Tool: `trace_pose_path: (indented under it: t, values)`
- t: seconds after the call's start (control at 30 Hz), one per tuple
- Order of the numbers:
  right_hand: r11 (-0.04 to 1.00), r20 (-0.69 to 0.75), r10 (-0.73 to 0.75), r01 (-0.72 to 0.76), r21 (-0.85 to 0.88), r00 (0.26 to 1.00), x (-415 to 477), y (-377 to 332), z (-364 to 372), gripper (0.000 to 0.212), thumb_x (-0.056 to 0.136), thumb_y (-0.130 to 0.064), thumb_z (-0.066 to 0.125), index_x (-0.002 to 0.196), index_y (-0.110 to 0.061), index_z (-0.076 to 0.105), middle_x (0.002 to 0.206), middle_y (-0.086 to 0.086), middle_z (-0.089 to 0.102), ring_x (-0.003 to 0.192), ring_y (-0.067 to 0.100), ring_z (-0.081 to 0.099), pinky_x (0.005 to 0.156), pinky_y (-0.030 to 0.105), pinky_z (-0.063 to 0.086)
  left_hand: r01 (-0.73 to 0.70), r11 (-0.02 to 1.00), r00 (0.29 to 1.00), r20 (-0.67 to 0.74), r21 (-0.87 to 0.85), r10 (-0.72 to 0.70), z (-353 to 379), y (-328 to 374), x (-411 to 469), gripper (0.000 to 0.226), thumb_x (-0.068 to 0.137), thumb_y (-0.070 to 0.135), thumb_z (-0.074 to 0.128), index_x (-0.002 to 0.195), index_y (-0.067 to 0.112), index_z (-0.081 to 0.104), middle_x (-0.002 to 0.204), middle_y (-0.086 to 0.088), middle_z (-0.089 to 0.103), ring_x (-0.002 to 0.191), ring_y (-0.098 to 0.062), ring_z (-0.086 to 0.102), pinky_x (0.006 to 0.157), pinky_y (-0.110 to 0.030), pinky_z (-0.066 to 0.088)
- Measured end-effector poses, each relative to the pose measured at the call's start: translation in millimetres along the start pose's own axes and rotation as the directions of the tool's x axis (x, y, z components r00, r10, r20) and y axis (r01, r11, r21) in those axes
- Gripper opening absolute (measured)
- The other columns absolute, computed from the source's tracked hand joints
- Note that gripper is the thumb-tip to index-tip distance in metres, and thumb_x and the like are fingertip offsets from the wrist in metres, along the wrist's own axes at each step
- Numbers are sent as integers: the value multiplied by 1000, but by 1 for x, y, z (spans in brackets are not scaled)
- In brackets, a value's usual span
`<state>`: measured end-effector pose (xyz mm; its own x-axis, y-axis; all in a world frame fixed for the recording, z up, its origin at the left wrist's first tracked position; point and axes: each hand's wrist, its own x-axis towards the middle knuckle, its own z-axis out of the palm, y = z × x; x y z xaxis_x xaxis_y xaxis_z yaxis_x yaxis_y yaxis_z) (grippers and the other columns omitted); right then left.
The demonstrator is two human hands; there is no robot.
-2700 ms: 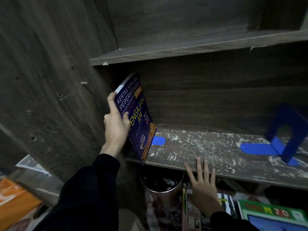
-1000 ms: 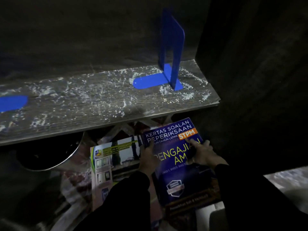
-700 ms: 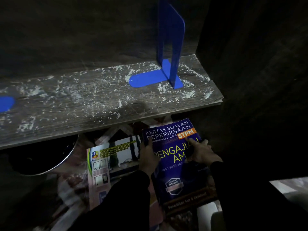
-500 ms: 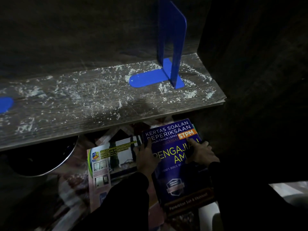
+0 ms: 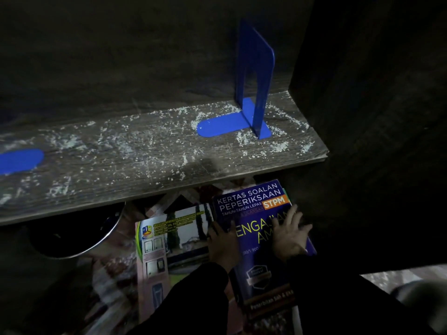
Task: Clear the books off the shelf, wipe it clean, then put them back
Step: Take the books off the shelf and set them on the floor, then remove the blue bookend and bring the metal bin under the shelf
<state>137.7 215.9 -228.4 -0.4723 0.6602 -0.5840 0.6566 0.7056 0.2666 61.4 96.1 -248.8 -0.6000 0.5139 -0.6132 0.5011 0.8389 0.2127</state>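
Note:
A purple book (image 5: 251, 204) titled "Kertas Soalan Peperiksaan STPM" lies flat on a pile under the shelf, cover up. At its left edge my left hand (image 5: 223, 240) holds it, thumb on the cover. My right hand (image 5: 290, 234) lies flat on the cover with its fingers spread. The wooden shelf (image 5: 145, 163) above holds no books and is strewn with white dust and crumbs. A blue bookend (image 5: 255, 93) stands upright near its right end. The flat base of a second blue bookend (image 5: 19, 160) shows at the left edge.
A green and white booklet (image 5: 169, 245) lies left of the purple book, partly under it. A round metal bin (image 5: 79, 240) sits under the shelf at the left. The dark side wall (image 5: 362, 117) of the cabinet closes off the right.
The book went from upright on the shelf in my left hand down to the pile below. In the last second my right hand's fingers spread flat on its cover.

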Motion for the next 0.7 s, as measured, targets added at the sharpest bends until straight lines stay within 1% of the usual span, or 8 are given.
trace_pose_path:
  t: [0.07,0.17,0.23,0.33,0.4,0.47,0.57,0.7]
  values:
    - [998,29,-44,42,49,999,-13,1,-4,50,97,-29,41,146,-22,29,153,26,9,140,41,16,108,52,30,-27,996,998,45,-90,31,-5,-2,-10,55,92,27,50,143,14,37,145,-19,39,135,-36,33,105,-37,30]
    - [954,-40,-153,158,254,987,-38,4,-37,44,93,-40,50,133,-22,51,137,12,48,127,30,45,99,37,41,-54,940,987,125,-336,102,-25,-7,-32,35,95,21,52,127,8,58,129,-10,58,120,-20,54,80,-19,39]
    - [898,-174,-172,227,378,970,-57,8,-75,36,92,-41,52,122,-23,61,124,9,61,117,27,57,91,32,45,-146,880,980,58,-453,193,-45,-11,-50,35,94,20,57,126,8,58,128,-7,59,114,-13,55,83,-18,42]
    - [776,-486,2,305,552,874,-82,18,-137,34,94,-45,50,103,-18,68,100,11,68,97,32,64,80,36,49,-315,774,949,-204,-549,241,-86,-18,-76,29,93,17,58,122,16,63,112,-1,68,98,-10,60,84,-23,47]
    - [610,-706,197,479,631,680,-92,26,-177,30,93,-44,52,92,-16,62,88,7,64,84,30,64,70,38,49,-424,738,890,-391,-525,233,-118,-25,-93,23,92,18,56,113,19,67,94,5,69,82,-8,61,74,-22,44]
    - [512,-760,316,572,640,568,-89,31,-213,33,91,-46,56,105,-17,55,107,7,57,94,29,60,75,37,44,-489,726,827,-522,-484,209,-154,-30,-111,25,91,25,55,113,21,68,90,7,66,82,-11,62,75,-22,44]
    - [555,-688,174,507,659,705,-72,32,-249,62,89,-50,59,139,-24,35,135,13,44,117,35,51,90,39,40,-417,855,795,-581,-309,178,-197,-39,-126,37,96,31,51,133,29,52,130,1,54,125,-21,44,104,-39,37]
    - [635,-681,5,523,568,732,-59,28,-258,56,95,-33,52,143,-41,24,119,13,60,105,37,57,79,36,40,-218,971,845,-479,102,240,-214,-59,-120,62,96,38,49,149,39,18,159,-2,9,145,-27,0,117,-48,7]
